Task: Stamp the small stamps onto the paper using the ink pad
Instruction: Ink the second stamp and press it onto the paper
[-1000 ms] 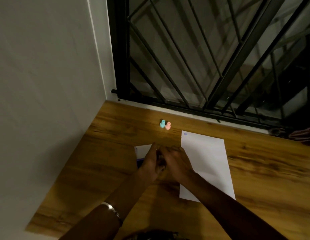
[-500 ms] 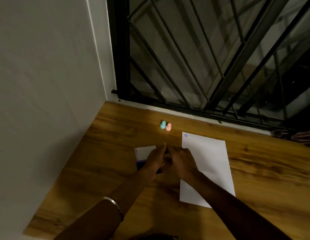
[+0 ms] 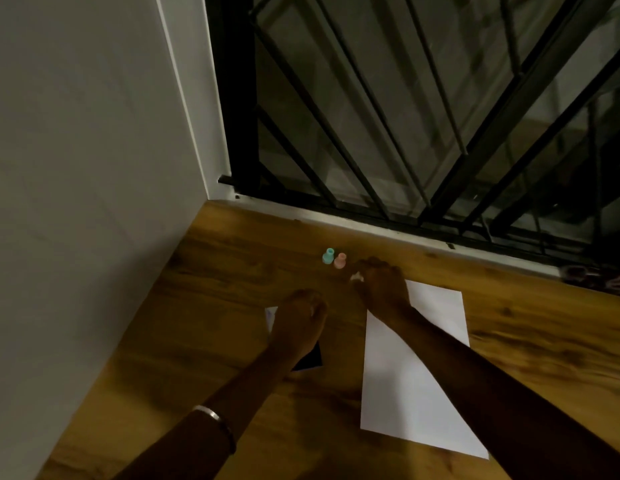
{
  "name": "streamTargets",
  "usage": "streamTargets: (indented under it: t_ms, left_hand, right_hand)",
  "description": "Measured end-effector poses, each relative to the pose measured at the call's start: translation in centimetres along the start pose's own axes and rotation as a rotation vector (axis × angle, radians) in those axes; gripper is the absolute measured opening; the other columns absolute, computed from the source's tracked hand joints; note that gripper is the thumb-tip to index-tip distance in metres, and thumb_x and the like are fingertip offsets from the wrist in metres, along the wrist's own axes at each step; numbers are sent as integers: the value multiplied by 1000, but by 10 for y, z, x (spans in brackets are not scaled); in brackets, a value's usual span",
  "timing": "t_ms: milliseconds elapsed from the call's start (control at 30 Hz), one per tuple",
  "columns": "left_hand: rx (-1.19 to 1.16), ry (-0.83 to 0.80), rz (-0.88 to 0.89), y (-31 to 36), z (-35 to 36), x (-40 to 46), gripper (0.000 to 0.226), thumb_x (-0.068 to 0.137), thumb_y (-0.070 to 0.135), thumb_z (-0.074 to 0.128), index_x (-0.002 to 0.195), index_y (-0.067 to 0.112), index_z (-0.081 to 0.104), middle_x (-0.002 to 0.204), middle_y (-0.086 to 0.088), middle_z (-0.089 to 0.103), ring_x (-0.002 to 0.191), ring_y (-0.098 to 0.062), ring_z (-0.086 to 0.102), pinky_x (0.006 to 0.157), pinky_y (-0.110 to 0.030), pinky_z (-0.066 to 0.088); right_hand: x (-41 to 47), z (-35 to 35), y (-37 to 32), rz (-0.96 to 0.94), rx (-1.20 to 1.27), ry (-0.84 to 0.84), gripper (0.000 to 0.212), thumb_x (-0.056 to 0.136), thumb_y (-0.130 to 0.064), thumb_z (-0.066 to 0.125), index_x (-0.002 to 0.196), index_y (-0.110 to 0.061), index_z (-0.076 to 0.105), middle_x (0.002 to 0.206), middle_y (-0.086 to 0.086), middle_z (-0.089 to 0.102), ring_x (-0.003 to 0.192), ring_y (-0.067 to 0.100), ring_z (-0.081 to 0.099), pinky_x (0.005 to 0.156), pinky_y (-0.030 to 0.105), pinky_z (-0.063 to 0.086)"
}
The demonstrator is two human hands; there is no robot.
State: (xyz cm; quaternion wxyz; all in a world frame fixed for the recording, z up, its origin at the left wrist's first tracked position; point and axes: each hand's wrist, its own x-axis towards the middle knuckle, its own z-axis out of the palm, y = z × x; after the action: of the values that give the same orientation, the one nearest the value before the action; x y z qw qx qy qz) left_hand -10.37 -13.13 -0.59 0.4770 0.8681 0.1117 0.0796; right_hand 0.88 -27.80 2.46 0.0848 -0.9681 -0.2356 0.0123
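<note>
A white sheet of paper [image 3: 419,368] lies on the wooden table [image 3: 204,306]. A teal stamp [image 3: 328,256] and a pink stamp [image 3: 340,261] stand upright side by side beyond it. My right hand [image 3: 381,289] is just right of the pink stamp, over the paper's far left corner, its fingertips closed on a small pale stamp [image 3: 356,277]. My left hand [image 3: 301,317] presses down on the ink pad [image 3: 310,362], hiding most of it. Only a white corner and a dark near edge of the pad show.
A white wall [image 3: 76,168] bounds the table on the left. A black metal window grille [image 3: 370,133] stands behind the far edge. A dark bundle [image 3: 585,275] lies at the far right by the sill.
My right hand left the ink pad and moved forward toward the teal and pink stamps, carrying the pale stamp. My left hand stayed on the ink pad.
</note>
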Motion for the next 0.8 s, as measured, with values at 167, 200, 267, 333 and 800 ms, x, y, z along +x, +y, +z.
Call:
streamTargets:
  t_ms: [167, 200, 267, 333, 800]
  left_hand:
    - [60, 1, 52, 1, 7, 14, 20, 97, 20, 52, 86, 9, 65, 74, -3, 60, 65, -13, 55, 61, -28, 47]
    - [67, 12, 56, 1, 8, 16, 18, 97, 21, 52, 90, 10, 66, 77, -1, 60, 69, -11, 55, 64, -23, 45]
    - [55, 30, 65, -1, 10, 19, 18, 96, 22, 53, 100, 10, 67, 89, -2, 65, 81, -10, 58, 73, -22, 48]
    - [35, 43, 78, -3, 11, 21, 20, 96, 21, 54, 107, 10, 66, 100, -4, 68, 91, -12, 62, 82, -28, 53]
    - [-26, 99, 46, -13, 13, 22, 25, 96, 21, 53, 118, 15, 63, 112, -1, 68, 102, -7, 62, 89, -26, 54]
  right_hand:
    - [23, 9, 6, -3, 31, -8, 23, 87, -29, 64, 108, -19, 62, 118, 8, 63, 108, 27, 57, 96, 44, 44]
    - [27, 11, 7, -1, 18, -19, 24, 87, -29, 64, 109, -19, 62, 120, 8, 62, 109, 28, 57, 97, 44, 44]
    - [35, 16, 10, 12, -29, -46, 27, 88, -28, 63, 114, -19, 60, 125, 8, 60, 114, 28, 54, 99, 43, 42]
    - [41, 20, 12, 23, -34, -59, 32, 89, -26, 63, 119, -17, 57, 128, 8, 58, 117, 28, 53, 101, 43, 41]
    - [47, 27, 9, -42, 15, 63, 47, 84, -47, 63, 116, -14, 59, 123, 14, 54, 117, 35, 45, 97, 47, 33]
